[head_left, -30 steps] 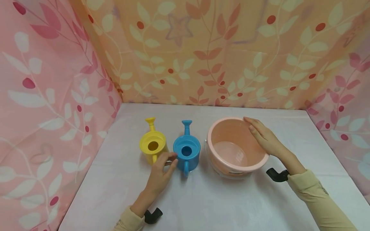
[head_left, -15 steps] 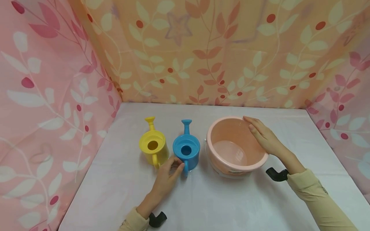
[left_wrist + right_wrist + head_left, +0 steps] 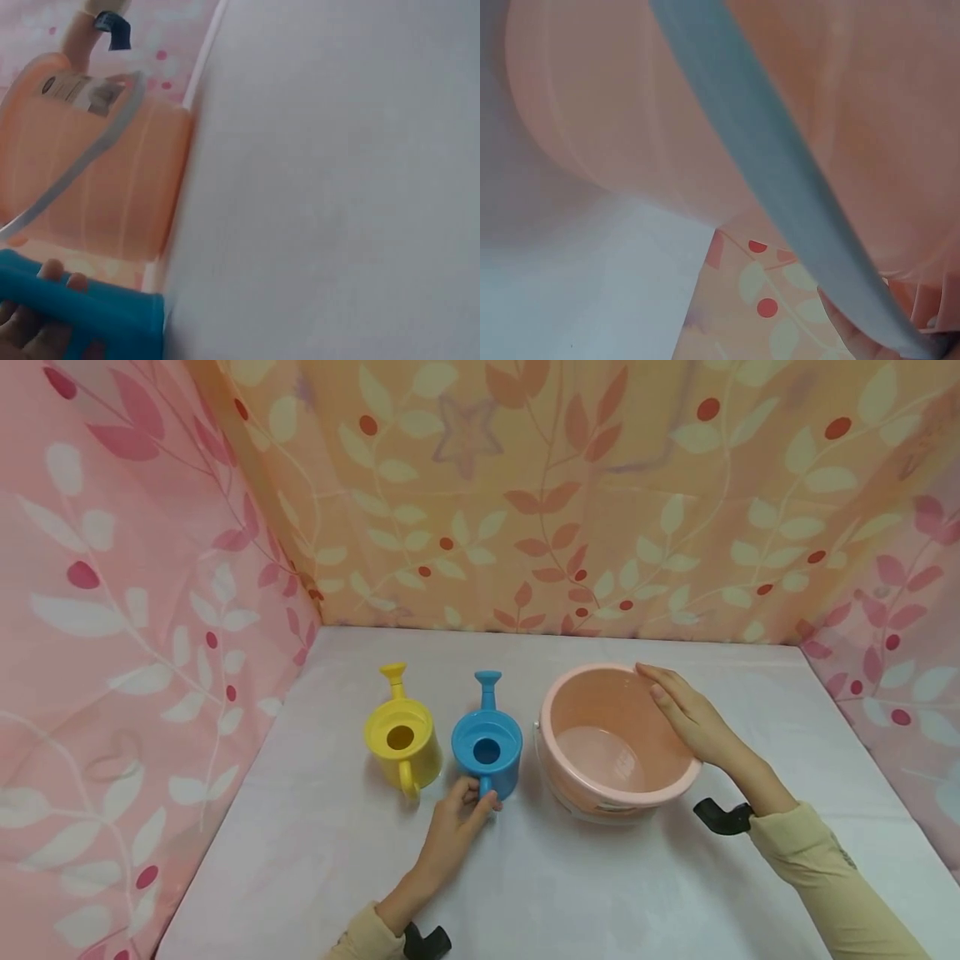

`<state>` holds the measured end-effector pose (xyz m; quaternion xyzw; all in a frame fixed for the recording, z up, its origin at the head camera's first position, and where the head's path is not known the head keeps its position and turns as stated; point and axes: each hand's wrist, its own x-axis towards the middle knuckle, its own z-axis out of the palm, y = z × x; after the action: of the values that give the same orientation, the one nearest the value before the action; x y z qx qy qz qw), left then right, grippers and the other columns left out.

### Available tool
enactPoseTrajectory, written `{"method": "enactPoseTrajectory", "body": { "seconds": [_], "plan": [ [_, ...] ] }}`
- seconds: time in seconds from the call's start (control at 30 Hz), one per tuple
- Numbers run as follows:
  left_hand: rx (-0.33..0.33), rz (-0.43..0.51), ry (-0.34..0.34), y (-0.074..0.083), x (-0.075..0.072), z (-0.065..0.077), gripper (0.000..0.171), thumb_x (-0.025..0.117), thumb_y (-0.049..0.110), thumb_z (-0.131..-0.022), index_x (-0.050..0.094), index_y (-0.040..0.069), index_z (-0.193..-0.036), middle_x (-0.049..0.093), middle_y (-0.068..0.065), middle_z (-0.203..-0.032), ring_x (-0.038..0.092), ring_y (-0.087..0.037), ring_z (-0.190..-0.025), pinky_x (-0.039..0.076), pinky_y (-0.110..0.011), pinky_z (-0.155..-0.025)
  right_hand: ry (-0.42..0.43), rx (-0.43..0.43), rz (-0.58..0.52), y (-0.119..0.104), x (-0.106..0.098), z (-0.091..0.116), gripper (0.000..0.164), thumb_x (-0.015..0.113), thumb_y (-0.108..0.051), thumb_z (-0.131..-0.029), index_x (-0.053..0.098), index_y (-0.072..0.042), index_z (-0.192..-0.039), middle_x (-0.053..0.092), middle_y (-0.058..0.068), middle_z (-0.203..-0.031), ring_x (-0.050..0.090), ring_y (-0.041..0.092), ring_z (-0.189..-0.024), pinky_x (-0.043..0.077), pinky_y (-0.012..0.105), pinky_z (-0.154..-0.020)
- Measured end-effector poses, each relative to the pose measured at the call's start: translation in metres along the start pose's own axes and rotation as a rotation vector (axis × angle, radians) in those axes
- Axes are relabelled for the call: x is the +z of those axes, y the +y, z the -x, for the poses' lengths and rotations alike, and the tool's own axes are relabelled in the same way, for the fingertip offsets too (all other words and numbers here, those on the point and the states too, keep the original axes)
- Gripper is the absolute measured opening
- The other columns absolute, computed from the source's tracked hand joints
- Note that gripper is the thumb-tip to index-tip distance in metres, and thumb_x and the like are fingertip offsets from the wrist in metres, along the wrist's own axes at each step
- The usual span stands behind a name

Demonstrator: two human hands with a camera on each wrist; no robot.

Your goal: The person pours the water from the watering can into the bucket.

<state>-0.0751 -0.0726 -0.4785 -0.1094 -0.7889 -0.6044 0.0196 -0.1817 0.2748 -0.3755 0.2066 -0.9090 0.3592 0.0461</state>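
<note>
A blue toy watering can [image 3: 487, 731] stands upright on the table, its spout pointing away and its handle toward me. My left hand [image 3: 450, 835] is at that handle, with fingers and thumb around it; in the left wrist view fingertips [image 3: 51, 270] show past the blue plastic. To its left is a yellow watering can [image 3: 405, 735], untouched. On the right sits a pink bucket [image 3: 558, 768] with a pale carrying handle [image 3: 772, 180]. My right hand [image 3: 693, 718] lies along the bucket's right rim with fingers straight; part of it is hidden behind the bucket in the right wrist view.
A white cloth covers the table [image 3: 570, 893]. Patterned fabric [image 3: 525, 493] rises behind it, with pink patterned fabric [image 3: 135, 635] along the left side and more on the right. A black wrist mount [image 3: 723, 817] sits on each arm.
My left hand has moved right and toward me, from between the two watering cans to the blue one's handle, which it now grips. My right hand stays on the bucket.
</note>
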Motion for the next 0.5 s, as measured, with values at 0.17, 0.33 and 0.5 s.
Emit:
{"method": "enactPoseTrajectory", "body": {
  "seconds": [0.17,0.33,0.5],
  "plan": [
    [-0.005,0.053,0.028,0.001,0.009,0.0,0.017,0.048,0.025,-0.098,0.048,0.009,-0.103,0.065,-0.006,-0.088,0.062,-0.017,-0.088,0.049,-0.026,-0.083,0.01,-0.002,-0.006,0.0,-0.001,0.001,0.042,0.036,-0.024,-0.101,0.037,-0.012,-0.142,0.038,0.014,-0.142,0.033,0.036,-0.131,0.025,0.061,-0.101],
    [-0.097,0.117,0.096,0.012,0.008,-0.001,0.015,0.042,0.019,-0.1,0.045,0.005,-0.105,0.053,-0.007,-0.084,0.05,-0.028,-0.077,0.041,-0.025,-0.066,0.003,0.003,-0.012,-0.001,-0.001,0.002,0.042,0.036,-0.024,-0.101,0.036,-0.014,-0.142,0.038,0.014,-0.143,0.032,0.036,-0.131,0.025,0.061,-0.101],
    [-0.13,0.189,0.177,0.03,0.004,-0.001,0.016,0.04,0.014,-0.1,0.043,-0.002,-0.104,0.04,-0.003,-0.078,0.042,-0.026,-0.074,0.036,-0.024,-0.065,-0.001,0.005,-0.008,-0.001,-0.001,0.002,0.042,0.035,-0.024,-0.101,0.035,-0.016,-0.143,0.037,0.013,-0.144,0.031,0.036,-0.132,0.025,0.061,-0.101]
  ]
}}
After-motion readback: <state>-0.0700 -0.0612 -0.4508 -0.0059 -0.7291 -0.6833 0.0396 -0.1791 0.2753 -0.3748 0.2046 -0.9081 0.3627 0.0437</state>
